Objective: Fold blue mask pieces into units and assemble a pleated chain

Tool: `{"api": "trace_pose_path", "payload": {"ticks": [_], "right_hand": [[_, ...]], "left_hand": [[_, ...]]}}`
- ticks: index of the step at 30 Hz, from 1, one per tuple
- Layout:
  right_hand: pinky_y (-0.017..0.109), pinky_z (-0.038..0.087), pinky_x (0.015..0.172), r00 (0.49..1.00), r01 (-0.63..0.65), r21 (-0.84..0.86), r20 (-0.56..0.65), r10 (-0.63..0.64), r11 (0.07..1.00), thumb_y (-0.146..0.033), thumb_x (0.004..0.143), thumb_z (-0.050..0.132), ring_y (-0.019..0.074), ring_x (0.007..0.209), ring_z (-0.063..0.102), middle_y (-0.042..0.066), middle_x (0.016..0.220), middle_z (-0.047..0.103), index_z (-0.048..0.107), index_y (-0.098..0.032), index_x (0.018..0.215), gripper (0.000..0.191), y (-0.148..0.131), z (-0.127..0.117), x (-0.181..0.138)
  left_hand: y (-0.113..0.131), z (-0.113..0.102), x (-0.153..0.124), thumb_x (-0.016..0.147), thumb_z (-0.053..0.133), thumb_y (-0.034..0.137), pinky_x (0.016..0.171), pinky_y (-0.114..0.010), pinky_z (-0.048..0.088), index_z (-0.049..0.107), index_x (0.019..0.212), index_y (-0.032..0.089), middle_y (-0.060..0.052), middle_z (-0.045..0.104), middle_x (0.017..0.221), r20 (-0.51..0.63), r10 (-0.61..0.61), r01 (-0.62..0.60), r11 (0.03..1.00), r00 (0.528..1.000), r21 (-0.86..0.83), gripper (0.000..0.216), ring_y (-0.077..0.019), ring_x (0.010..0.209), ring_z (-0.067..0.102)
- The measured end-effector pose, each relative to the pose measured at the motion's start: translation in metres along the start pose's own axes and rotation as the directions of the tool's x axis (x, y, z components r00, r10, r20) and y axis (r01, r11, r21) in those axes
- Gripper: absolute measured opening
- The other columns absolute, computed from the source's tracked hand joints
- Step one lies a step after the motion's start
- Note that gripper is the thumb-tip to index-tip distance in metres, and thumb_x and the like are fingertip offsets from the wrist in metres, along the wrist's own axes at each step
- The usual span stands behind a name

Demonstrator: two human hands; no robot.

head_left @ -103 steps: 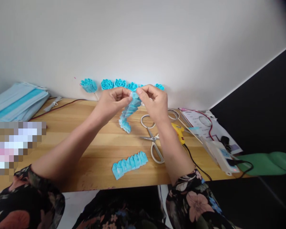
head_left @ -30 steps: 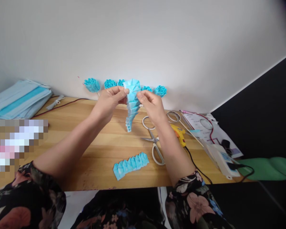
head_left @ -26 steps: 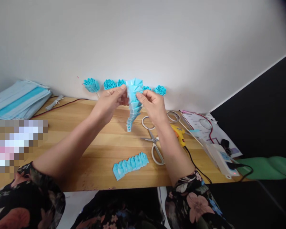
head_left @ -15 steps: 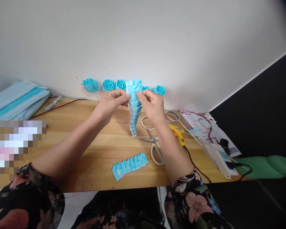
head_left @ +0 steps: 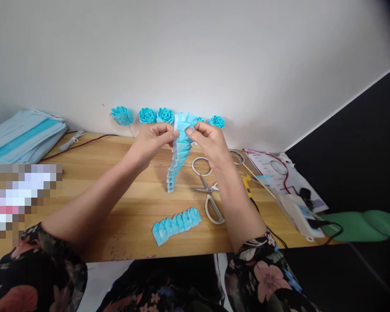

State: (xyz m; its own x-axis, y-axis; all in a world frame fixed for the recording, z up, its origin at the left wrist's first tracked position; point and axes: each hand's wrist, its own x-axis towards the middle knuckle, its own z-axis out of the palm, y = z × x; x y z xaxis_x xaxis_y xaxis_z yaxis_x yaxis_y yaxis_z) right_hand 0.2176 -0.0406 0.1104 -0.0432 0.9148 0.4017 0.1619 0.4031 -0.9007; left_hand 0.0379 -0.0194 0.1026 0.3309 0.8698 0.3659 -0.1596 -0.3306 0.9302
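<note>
A pleated blue strip (head_left: 178, 154) hangs in the air above the wooden table (head_left: 117, 182), its lower end dangling near the tabletop. My left hand (head_left: 151, 141) pinches its upper part from the left, fingers closed. From the right, my right hand (head_left: 208, 141) pinches the same top end, where the strip is bunched into a fan. A second pleated blue strip (head_left: 176, 224) lies flat near the front edge. Several blue rosettes (head_left: 156, 115) on sticks stand along the wall just behind my hands.
White-handled scissors (head_left: 208, 195) lie right of the hanging strip, with a yellow glue gun (head_left: 247, 182) and its black cord beyond. Blue face masks (head_left: 22, 136) are stacked at the back left. Papers and a white power strip (head_left: 299, 212) sit at the right edge.
The strip's top has been gathered into a fan between both hands since 3.4 s ago. Its hanging tail has swung back to the left over the last half second. Both hands stay pinched.
</note>
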Motion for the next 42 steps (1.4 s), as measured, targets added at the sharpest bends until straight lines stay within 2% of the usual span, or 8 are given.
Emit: {"api": "trace_pose_path", "payload": {"ticks": [3, 9, 14, 19, 24, 29, 35, 42], "right_hand": [[0.027, 0.046, 0.070, 1.000, -0.026, 0.022, 0.016, 0.025, 0.999, -0.046, 0.077, 0.074, 0.0123, 0.071, 0.053, -0.003, 0.071, 0.059, 0.059, -0.021, 0.070, 0.030, 0.002, 0.000, 0.001], [0.025, 0.041, 0.063, 0.999, -0.039, 0.019, -0.021, 0.039, 0.999, -0.048, 0.074, 0.077, 0.0095, 0.064, 0.046, -0.006, 0.065, 0.048, 0.050, -0.022, 0.065, 0.039, 0.004, 0.004, 0.001], [0.025, 0.042, 0.064, 0.999, -0.025, 0.028, -0.035, 0.026, 0.999, -0.052, 0.074, 0.079, 0.0095, 0.065, 0.046, -0.005, 0.066, 0.051, 0.054, -0.021, 0.066, 0.040, 0.001, 0.004, 0.000], [0.027, 0.048, 0.073, 0.999, -0.027, 0.049, 0.046, 0.025, 0.998, -0.056, 0.081, 0.073, 0.0122, 0.072, 0.053, -0.003, 0.071, 0.055, 0.060, -0.021, 0.071, 0.038, -0.007, 0.001, -0.003], [0.026, 0.046, 0.069, 1.000, 0.005, 0.051, -0.023, -0.004, 0.999, -0.059, 0.080, 0.074, 0.0104, 0.067, 0.048, -0.005, 0.068, 0.050, 0.057, -0.022, 0.069, 0.042, -0.002, 0.004, -0.001], [0.026, 0.049, 0.069, 0.999, 0.017, 0.032, -0.045, -0.015, 0.999, -0.060, 0.079, 0.075, 0.0110, 0.068, 0.051, -0.004, 0.069, 0.054, 0.060, -0.022, 0.072, 0.041, 0.004, 0.004, 0.002], [0.033, 0.058, 0.079, 0.998, -0.053, 0.092, 0.038, 0.050, 0.994, -0.079, 0.085, 0.057, 0.0170, 0.082, 0.067, 0.003, 0.082, 0.070, 0.070, -0.022, 0.085, 0.059, -0.002, 0.005, -0.001], [0.036, 0.060, 0.081, 0.998, -0.055, 0.069, 0.044, 0.052, 0.996, -0.080, 0.083, 0.060, 0.0199, 0.087, 0.070, 0.004, 0.083, 0.072, 0.072, -0.022, 0.087, 0.059, 0.000, 0.007, -0.002]], "left_hand": [[0.002, 0.000, -0.001, 0.077, 0.074, 0.035, 0.066, -0.028, 0.045, 0.064, 0.060, 0.018, -0.001, 0.062, 0.062, -0.008, 0.020, -0.019, 0.999, 1.000, 0.051, 0.026, -0.0145, 0.063, 0.056], [-0.002, 0.000, 0.000, 0.077, 0.075, 0.034, 0.066, -0.028, 0.044, 0.063, 0.060, 0.018, -0.001, 0.061, 0.062, 0.000, 0.044, -0.044, 0.996, 0.999, 0.076, 0.026, -0.0141, 0.063, 0.055], [0.001, 0.001, 0.000, 0.077, 0.074, 0.033, 0.067, -0.028, 0.045, 0.064, 0.060, 0.018, -0.001, 0.061, 0.062, -0.012, 0.033, -0.032, 0.998, 0.999, 0.052, 0.025, -0.0139, 0.063, 0.055], [0.005, 0.001, 0.000, 0.076, 0.074, 0.032, 0.067, -0.028, 0.045, 0.063, 0.059, 0.018, 0.000, 0.061, 0.061, -0.090, 0.019, -0.015, 0.999, 0.996, 0.042, 0.024, -0.0138, 0.062, 0.054], [0.004, 0.004, -0.001, 0.075, 0.074, 0.032, 0.065, -0.027, 0.044, 0.063, 0.059, 0.018, 0.000, 0.061, 0.061, -0.064, 0.018, -0.016, 0.999, 0.998, 0.033, 0.024, -0.0132, 0.061, 0.054], [0.004, 0.005, -0.002, 0.077, 0.074, 0.030, 0.065, -0.028, 0.047, 0.064, 0.060, 0.018, 0.000, 0.062, 0.062, -0.041, 0.015, -0.014, 1.000, 0.999, 0.023, 0.023, -0.0136, 0.061, 0.055], [0.002, -0.002, 0.002, 0.082, 0.075, 0.033, 0.068, -0.028, 0.049, 0.064, 0.062, 0.018, -0.001, 0.064, 0.063, -0.106, 0.012, -0.019, 0.997, 0.994, -0.070, 0.027, -0.0138, 0.062, 0.057], [-0.002, -0.004, 0.005, 0.082, 0.077, 0.037, 0.069, -0.028, 0.049, 0.061, 0.063, 0.019, 0.000, 0.060, 0.063, -0.147, 0.019, -0.036, 0.993, 0.989, -0.111, 0.030, -0.0134, 0.062, 0.055]]}}
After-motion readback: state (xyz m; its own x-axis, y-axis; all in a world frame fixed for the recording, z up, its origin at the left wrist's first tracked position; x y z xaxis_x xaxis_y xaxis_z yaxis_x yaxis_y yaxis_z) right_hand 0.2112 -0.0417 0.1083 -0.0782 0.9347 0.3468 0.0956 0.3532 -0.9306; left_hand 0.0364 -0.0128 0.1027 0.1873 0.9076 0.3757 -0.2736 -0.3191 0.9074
